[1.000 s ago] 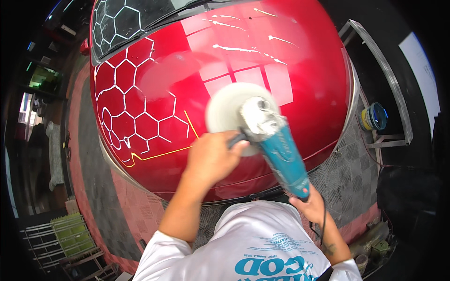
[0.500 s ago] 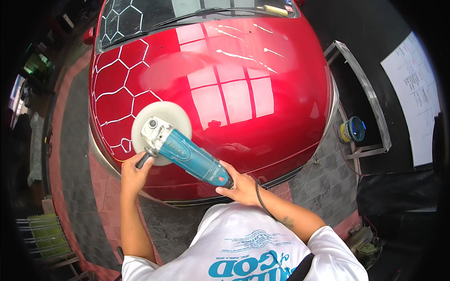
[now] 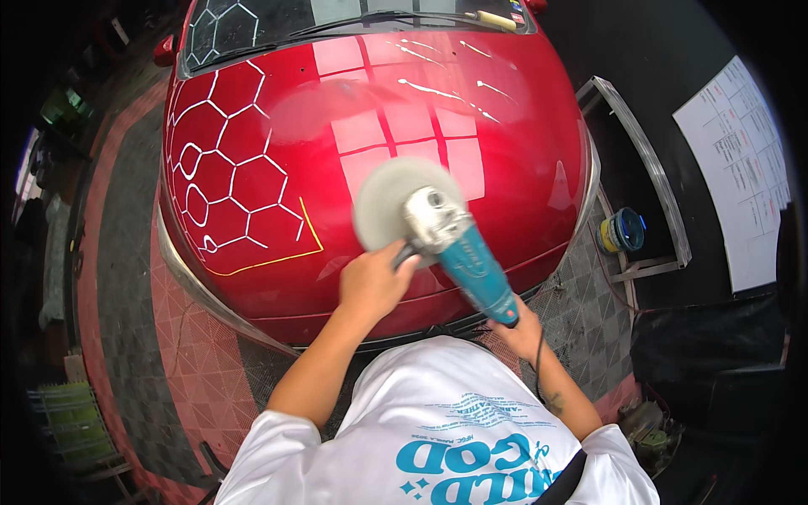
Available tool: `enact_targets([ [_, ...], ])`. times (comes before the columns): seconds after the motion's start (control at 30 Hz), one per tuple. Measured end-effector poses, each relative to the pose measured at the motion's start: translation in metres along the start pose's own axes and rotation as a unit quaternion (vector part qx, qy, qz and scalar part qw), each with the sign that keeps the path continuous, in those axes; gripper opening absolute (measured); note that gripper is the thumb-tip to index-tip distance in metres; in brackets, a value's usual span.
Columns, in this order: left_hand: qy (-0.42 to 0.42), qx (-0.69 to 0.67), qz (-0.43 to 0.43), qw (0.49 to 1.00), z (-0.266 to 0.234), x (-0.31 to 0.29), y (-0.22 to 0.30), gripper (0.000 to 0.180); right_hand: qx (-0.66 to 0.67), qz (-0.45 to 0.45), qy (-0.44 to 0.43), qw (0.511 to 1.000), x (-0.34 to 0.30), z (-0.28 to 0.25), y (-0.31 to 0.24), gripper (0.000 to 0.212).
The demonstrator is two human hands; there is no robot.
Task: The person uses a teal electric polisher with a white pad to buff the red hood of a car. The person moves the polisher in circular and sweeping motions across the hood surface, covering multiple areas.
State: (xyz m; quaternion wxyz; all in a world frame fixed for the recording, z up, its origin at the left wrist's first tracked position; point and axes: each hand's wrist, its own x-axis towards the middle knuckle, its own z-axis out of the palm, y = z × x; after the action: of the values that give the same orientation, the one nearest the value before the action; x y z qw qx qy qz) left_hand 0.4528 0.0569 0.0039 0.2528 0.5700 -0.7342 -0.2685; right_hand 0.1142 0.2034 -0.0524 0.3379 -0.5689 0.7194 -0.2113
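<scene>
A teal polishing machine (image 3: 473, 268) with a metal head and a pale round pad (image 3: 391, 202) lies across the lower middle of a red car hood (image 3: 522, 210). My left hand (image 3: 373, 282) is closed round its black side handle (image 3: 406, 254). At the rear end of the body, my right hand (image 3: 520, 330) grips the machine, and its cord (image 3: 539, 362) runs down along my forearm. The pad appears to rest on the paint; its underside is hidden. White streaks of liquid (image 3: 431, 89) lie on the hood's upper right part.
White hexagon lines with a yellow edge line (image 3: 273, 263) cover the hood's left side. Wipers (image 3: 370, 18) cross the windshield base. A metal frame (image 3: 644, 160) and a blue-and-yellow bucket (image 3: 621, 231) stand at the right, near a wall sheet (image 3: 732, 160). A green slatted chair (image 3: 77, 421) is lower left.
Both hands have carried the polishing machine to the right across the hood, and its pad has left the hexagon pattern's edge. More of the pattern and its yellow line now show.
</scene>
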Motion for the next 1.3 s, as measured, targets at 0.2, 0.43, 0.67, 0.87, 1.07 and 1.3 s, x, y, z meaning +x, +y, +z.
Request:
enact_targets([
  [0.2, -0.162, 0.046, 0.119, 0.979, 0.092, 0.105, 0.092, 0.039, 0.198, 0.205, 0.073, 0.956, -0.018, -0.03, 0.076, 0.019],
  [0.43, -0.175, 0.036, 0.159, 0.971, 0.099, 0.093, 0.088, 0.038, 0.191, 0.214, 0.11, 0.952, -0.044, 0.006, 0.098, 0.019],
  [0.67, -0.125, 0.018, 0.064, 0.99, 0.035, 0.0, 0.012, 0.037, 0.08, 0.068, 0.082, 0.991, -0.07, 0.047, 0.038, 0.027],
  [0.87, -0.005, -0.027, -0.007, 1.0, -0.019, -0.053, -0.059, 0.037, 0.032, 0.027, -0.012, 0.999, -0.051, 0.056, -0.036, 0.048],
  [1.07, 0.098, -0.064, -0.056, 0.992, -0.079, -0.066, -0.126, 0.04, -0.061, -0.035, -0.111, 0.991, -0.008, 0.061, -0.127, 0.099],
  [1.3, 0.06, -0.061, -0.082, 0.993, -0.122, -0.041, -0.154, 0.04, -0.072, -0.096, -0.232, 0.965, 0.016, 0.059, -0.16, 0.109],
])
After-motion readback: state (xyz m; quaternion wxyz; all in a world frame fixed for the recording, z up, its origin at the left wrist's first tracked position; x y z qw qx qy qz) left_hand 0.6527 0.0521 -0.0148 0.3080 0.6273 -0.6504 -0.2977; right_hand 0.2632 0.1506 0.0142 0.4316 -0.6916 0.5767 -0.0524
